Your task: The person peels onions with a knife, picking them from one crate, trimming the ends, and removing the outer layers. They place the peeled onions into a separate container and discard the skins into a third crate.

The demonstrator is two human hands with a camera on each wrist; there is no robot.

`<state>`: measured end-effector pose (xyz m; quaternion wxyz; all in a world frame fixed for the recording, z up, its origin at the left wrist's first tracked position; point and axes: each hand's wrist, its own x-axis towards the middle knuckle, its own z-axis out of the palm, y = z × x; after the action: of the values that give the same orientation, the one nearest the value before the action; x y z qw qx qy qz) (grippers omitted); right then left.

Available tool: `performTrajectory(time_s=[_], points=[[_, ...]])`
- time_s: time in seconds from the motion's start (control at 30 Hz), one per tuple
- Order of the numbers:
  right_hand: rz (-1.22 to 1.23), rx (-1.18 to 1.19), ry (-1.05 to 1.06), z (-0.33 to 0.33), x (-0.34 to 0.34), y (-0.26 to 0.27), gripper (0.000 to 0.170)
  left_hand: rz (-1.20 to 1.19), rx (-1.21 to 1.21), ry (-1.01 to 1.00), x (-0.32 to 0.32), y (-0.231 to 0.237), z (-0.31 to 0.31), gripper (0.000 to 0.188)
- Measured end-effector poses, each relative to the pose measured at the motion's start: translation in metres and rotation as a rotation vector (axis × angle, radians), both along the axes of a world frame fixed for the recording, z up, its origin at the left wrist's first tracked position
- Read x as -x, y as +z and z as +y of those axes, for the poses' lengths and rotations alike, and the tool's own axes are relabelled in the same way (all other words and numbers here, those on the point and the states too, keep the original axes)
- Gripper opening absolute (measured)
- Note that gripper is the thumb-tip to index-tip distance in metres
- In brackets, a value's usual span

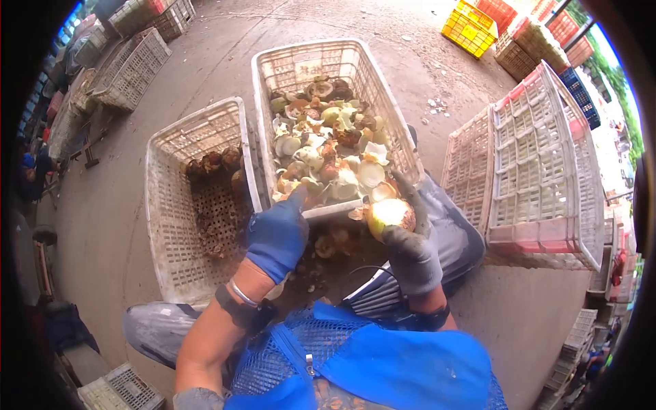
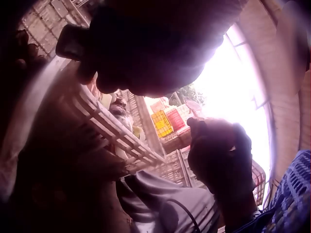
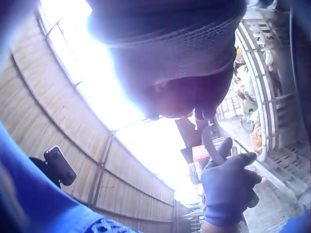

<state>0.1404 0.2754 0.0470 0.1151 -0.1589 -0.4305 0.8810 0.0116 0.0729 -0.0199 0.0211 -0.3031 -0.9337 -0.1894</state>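
In the head view my right hand (image 1: 410, 239), in a grey glove, grips a partly peeled onion (image 1: 389, 216) over the near rim of a white crate (image 1: 311, 213). The onion shows pale, shiny flesh and a brown root end. My left hand (image 1: 279, 232), in a blue glove, is at the same rim, left of the onion and apart from it. From the right wrist, the left hand (image 3: 228, 187) shows curled fingers and holds a thin, curved grey blade (image 3: 210, 144). Onion skins and cut ends (image 1: 328, 147) fill much of the crate.
A second white crate (image 1: 167, 225) on the left has brown onions (image 1: 212, 162) at its far end. Stacked white crates (image 1: 533, 171) stand at right, a yellow crate (image 1: 470, 29) farther back. Scraps lie on the floor between my knees.
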Motion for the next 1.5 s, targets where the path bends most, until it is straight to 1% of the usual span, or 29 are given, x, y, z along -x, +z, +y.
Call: performTrajectory(time_s=[0.07,0.1,0.13,0.17,0.2,0.23,0.27,0.3,0.33,0.4,0.43,0.47,0.53,0.57,0.6,0.67,0.7,0.73,0.8,0.93,1.03,1.1,1.2,1.23,1.27,1.33,1.37,1.47,1.5], points=[[-0.022,-0.007,-0.022,0.002,0.005,-0.010,0.089,-0.009,-0.342,-0.106,-0.009,0.006,0.007,0.060],[0.021,0.108,0.026,0.001,0.008,-0.014,0.089,-0.276,-0.341,-0.120,-0.015,0.014,0.005,0.057],[0.065,0.226,0.083,-0.001,0.013,-0.016,0.089,-0.261,-0.340,-0.109,-0.022,0.023,0.008,0.057],[0.077,0.231,0.101,-0.007,0.020,-0.015,0.089,-0.492,-0.521,-0.084,-0.029,0.032,0.014,0.050],[0.059,0.144,0.089,-0.015,0.027,-0.015,0.089,-0.722,-0.701,-0.057,-0.034,0.041,0.017,0.044],[0.040,0.057,0.077,-0.024,0.033,-0.015,0.090,-0.705,-0.699,-0.041,-0.034,0.053,0.018,0.044],[0.019,-0.029,0.062,-0.031,0.037,-0.014,0.090,-0.840,-0.784,0.049,-0.032,0.066,0.019,0.047],[-0.099,-0.148,0.169,-0.024,0.034,-0.010,0.089,-0.979,-0.872,0.139,-0.029,0.072,0.018,0.050],[-0.097,-0.145,0.176,-0.021,0.035,-0.010,0.089,-0.974,-0.873,0.145,-0.023,0.071,0.013,0.050],[-0.096,-0.235,0.273,-0.017,0.034,-0.014,0.088,-0.420,-0.672,-0.222,-0.013,0.064,0.005,0.055],[-0.113,-0.179,0.268,-0.013,0.033,-0.026,0.084,-0.225,-0.641,-0.305,-0.013,0.064,0.008,0.055],[-0.119,-0.183,0.261,-0.016,0.030,-0.022,0.084,-0.230,-0.646,-0.310,-0.016,0.070,0.008,0.055],[-0.021,0.263,0.218,-0.027,0.025,-0.013,0.077,-0.391,-0.583,-0.303,-0.021,0.086,0.006,0.051],[0.024,0.251,0.241,-0.027,0.021,-0.024,0.068,-0.336,-0.666,-0.293,-0.022,0.079,0.004,0.048],[0.022,0.250,0.239,-0.026,0.020,-0.032,0.068,-0.338,-0.667,-0.295,-0.023,0.075,-0.001,0.048],[-0.037,0.528,0.336,-0.023,0.018,-0.042,0.064,-0.234,-0.541,-0.079,-0.026,0.071,-0.013,0.047],[-0.026,0.480,0.403,-0.021,0.021,-0.044,0.063,-0.092,-0.422,-0.128,-0.026,0.076,-0.018,0.049],[-0.026,0.479,0.404,-0.023,0.021,-0.042,0.063,-0.091,-0.423,-0.126,-0.026,0.076,-0.020,0.049],[-0.147,0.593,0.149,-0.038,0.026,-0.019,0.063,0.105,-0.243,-0.245,-0.028,0.077,-0.025,0.056],[-0.010,0.699,0.297,-0.031,0.028,-0.030,0.060,0.242,-0.068,-0.269,-0.026,0.077,-0.034,0.065],[-0.119,0.596,0.283,-0.033,0.031,-0.021,0.060,0.322,0.059,-0.292,-0.021,0.083,-0.036,0.070],[-0.116,0.498,0.371,-0.032,0.031,-0.019,0.061,0.367,0.198,-0.323,-0.015,0.082,-0.035,0.071],[-0.206,0.423,0.384,-0.031,0.034,-0.016,0.063,0.313,0.073,-0.274,-0.012,0.065,-0.023,0.071],[-0.264,0.375,0.343,-0.030,0.033,-0.007,0.069,0.193,0.014,-0.245,-0.018,0.065,-0.021,0.073],[-0.267,0.372,0.342,-0.032,0.033,-0.008,0.069,0.191,0.010,-0.245,-0.022,0.067,-0.021,0.073],[-0.158,-0.187,0.106,-0.033,0.030,-0.017,0.073,-0.130,-0.148,-0.183,-0.029,0.068,-0.019,0.074],[-0.122,-0.327,0.133,-0.027,0.024,-0.020,0.075,-0.129,-0.153,-0.182,-0.031,0.067,-0.018,0.074],[-0.130,-0.251,0.209,-0.027,0.017,-0.024,0.072,-0.221,-0.277,-0.186,-0.039,0.061,-0.020,0.071],[-0.043,-0.540,0.151,-0.029,0.024,-0.032,0.068,-0.163,-0.255,-0.190,-0.039,0.058,-0.020,0.069]])
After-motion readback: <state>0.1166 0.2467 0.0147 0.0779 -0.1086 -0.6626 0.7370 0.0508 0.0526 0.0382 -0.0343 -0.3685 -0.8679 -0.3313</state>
